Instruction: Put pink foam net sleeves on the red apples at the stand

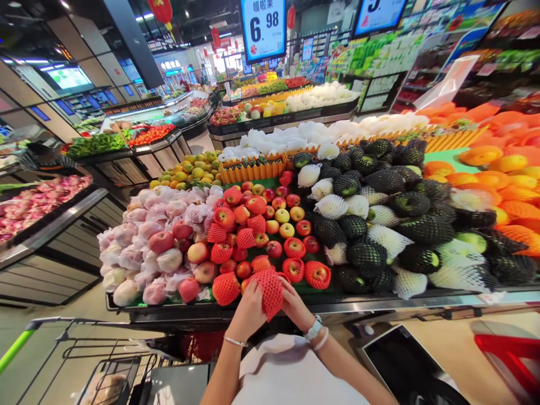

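Observation:
A red foam fruit net [270,295] is between my two hands at the front edge of the apple display; whether an apple is inside it cannot be seen. My left hand [251,308] grips its left side with curled fingers. On the other side, my right hand [294,305] has its fingers closed on the net's edge. Red apples [274,248] lie just beyond, some bare and some in the same red netting. A netted apple [226,288] sits left of my hands, and another netted apple [318,274] lies to their right.
Thin-wrapped pale fruits [141,253] are heaped on the left. Black- and white-netted green fruits [371,253] fill the right, with orange fruits [512,180] beyond. A metal rail [379,302] edges the stand. A shopping cart [84,343] stands at lower left. Price screens [264,28] hang overhead.

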`<state>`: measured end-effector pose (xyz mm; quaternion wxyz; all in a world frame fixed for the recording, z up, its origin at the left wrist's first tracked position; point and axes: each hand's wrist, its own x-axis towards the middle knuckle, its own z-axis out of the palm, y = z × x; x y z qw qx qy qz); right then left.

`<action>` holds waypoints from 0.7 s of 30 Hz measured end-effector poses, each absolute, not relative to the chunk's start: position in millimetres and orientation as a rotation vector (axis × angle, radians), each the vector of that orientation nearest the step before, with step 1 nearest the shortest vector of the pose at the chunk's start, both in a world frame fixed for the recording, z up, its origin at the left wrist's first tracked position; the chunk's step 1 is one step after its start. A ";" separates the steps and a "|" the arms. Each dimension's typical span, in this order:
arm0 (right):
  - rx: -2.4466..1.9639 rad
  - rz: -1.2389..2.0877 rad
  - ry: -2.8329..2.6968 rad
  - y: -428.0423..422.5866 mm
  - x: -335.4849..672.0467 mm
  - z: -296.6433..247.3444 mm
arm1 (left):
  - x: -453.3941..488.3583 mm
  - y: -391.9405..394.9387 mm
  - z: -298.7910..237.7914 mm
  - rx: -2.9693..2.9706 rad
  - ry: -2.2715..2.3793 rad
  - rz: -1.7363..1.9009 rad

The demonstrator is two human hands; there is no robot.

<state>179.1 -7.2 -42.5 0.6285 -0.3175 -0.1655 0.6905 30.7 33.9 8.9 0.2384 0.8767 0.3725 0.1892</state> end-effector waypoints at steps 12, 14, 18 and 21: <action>-0.611 1.661 -0.376 -13.1 178.4 -39.4 | 19.4 28.5 32.4 2.131 1.270 1.160; -0.607 1.658 -0.388 -12.7 177.1 -41.2 | 23.6 28.1 32.4 2.171 1.343 1.394; -0.596 1.661 -0.414 -12.7 174.8 -44.3 | 26.5 26.9 27.2 2.128 1.394 1.603; -0.589 1.674 -0.419 -13.1 174.6 -42.9 | 26.5 24.2 19.4 2.024 1.304 1.581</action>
